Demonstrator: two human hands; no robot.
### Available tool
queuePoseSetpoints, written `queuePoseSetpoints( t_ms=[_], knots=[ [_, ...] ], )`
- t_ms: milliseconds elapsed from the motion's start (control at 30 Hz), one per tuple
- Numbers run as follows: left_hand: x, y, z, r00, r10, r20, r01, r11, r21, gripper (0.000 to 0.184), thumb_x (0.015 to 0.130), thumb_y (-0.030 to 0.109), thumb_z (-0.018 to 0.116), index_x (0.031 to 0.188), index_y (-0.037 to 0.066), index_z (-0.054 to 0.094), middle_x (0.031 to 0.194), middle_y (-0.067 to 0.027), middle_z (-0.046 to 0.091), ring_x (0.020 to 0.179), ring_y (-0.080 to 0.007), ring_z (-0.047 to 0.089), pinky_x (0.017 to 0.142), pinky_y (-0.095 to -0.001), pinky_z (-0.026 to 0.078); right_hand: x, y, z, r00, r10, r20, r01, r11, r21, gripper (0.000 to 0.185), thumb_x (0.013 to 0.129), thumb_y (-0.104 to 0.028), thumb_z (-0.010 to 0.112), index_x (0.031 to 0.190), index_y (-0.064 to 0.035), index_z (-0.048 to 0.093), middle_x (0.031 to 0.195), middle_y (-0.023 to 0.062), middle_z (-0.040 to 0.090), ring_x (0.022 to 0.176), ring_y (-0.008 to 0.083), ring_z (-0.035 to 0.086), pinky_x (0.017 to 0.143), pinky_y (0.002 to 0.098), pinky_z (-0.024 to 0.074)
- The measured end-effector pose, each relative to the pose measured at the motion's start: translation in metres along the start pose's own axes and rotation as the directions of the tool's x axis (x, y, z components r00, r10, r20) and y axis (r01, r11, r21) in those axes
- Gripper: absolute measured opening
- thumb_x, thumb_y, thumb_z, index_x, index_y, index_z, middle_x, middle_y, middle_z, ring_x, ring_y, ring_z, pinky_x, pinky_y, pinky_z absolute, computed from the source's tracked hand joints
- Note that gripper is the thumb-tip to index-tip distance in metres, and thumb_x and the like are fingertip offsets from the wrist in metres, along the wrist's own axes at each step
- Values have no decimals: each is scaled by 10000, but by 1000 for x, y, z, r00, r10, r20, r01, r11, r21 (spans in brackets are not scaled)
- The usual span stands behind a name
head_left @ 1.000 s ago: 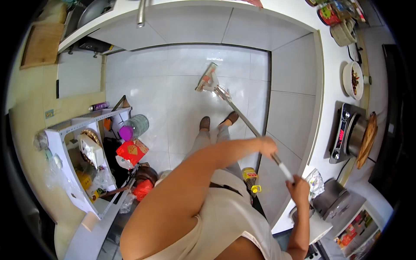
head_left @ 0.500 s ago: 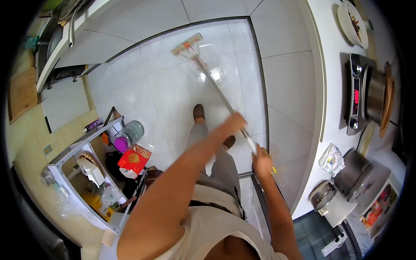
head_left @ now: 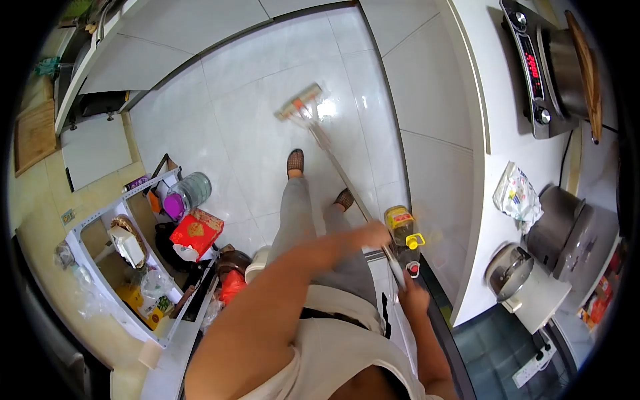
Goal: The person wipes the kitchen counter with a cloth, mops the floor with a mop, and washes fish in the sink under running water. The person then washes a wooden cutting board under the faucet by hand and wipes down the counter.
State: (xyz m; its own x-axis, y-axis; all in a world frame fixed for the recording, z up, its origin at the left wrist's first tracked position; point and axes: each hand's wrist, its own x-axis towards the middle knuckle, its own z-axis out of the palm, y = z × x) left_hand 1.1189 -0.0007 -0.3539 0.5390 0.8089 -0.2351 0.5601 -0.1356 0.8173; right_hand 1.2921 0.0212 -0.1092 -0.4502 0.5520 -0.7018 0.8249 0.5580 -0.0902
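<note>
A sponge mop [head_left: 350,185] slants across the tiled floor, its long pole running from my hands down to the flat head, which rests on the tiles beyond my feet. My left hand [head_left: 370,235] is closed around the pole partway up. Lower in the view, my right hand [head_left: 413,300] grips the white upper end of the handle. Close to both hands on the floor stand an oil bottle with a yellow cap [head_left: 403,227] and a dark bottle with a red cap [head_left: 413,268]. Both hands look slightly blurred.
White cabinets line the floor's far and right sides. On the right counter are an induction cooker [head_left: 530,67] with a pot and a rice cooker [head_left: 517,277]. At left stand a shelf rack [head_left: 150,337], a large clear jar [head_left: 194,190] and a red box [head_left: 197,233].
The mop head has come back nearer my feet, and both hands have moved lower in the view with the pole. My view has shifted, showing more of the bottles on the right.
</note>
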Motion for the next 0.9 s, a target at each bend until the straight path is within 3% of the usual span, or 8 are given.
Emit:
queuePoseSetpoints(
  t_ms=[200,300,433,500,567,600,700,900],
  knots=[
    [-3,119,-10,962,244,124,-235,968,-83,141,699,205,645,813,147,703,775,-116,680,770,-318,668,667,-441,537,-114,22,-21,986,-64,-156,86,987,135,569,687,-82,662,1242,-98,536,804,177,649,636,363,625,544,458,503],
    [-31,73,-51,986,82,148,-74,996,-57,101,697,182,612,745,129,683,768,-117,678,765,-325,664,661,-446,535,-57,-3,-11,977,-111,-183,146,970,192,557,683,-77,667,1227,-81,548,783,186,635,651,367,622,554,460,500],
    [-81,-93,-48,988,-30,-150,38,998,55,95,662,187,640,714,118,680,707,-118,651,718,-331,648,658,-453,511,76,-82,11,968,-186,-167,213,964,156,648,734,-157,666,1348,-149,459,735,174,619,623,348,623,546,461,499],
    [-153,-145,-123,957,-245,-157,271,947,172,304,681,92,665,975,168,671,950,-91,630,979,-314,569,823,-449,443,144,-164,-5,965,-210,-157,240,949,206,601,765,-162,651,1334,-115,465,767,194,631,632,371,615,561,466,488],
    [-208,-226,-142,825,-456,-333,539,810,229,440,710,116,686,1143,160,623,1096,-93,602,1110,-280,519,865,-431,421,208,-240,3,967,-231,-108,250,939,234,563,813,-219,602,1340,-98,448,791,196,635,721,359,625,648,466,491],
    [-231,-222,-173,653,-663,-366,758,572,315,469,747,168,683,1205,166,577,1193,-85,559,1170,-269,488,913,-476,412,232,-278,1,967,-231,-102,253,902,350,547,828,-219,570,1343,-86,443,817,196,640,755,363,624,688,466,490],
    [-285,-228,-220,358,-865,-352,919,261,295,409,849,214,589,1254,204,540,1444,-45,388,1327,-261,360,1025,-514,346,260,-367,11,962,-250,-112,271,924,270,521,830,-137,505,1344,-75,442,820,177,652,733,345,640,632,468,499],
    [-262,-202,-117,605,-699,-382,785,441,436,339,846,220,583,1183,192,596,1331,-111,489,1279,-285,400,1040,-527,309,195,-292,69,958,-252,-138,274,946,174,483,851,-162,524,1321,-71,457,760,144,649,661,277,664,565,419,524]
  ],
)
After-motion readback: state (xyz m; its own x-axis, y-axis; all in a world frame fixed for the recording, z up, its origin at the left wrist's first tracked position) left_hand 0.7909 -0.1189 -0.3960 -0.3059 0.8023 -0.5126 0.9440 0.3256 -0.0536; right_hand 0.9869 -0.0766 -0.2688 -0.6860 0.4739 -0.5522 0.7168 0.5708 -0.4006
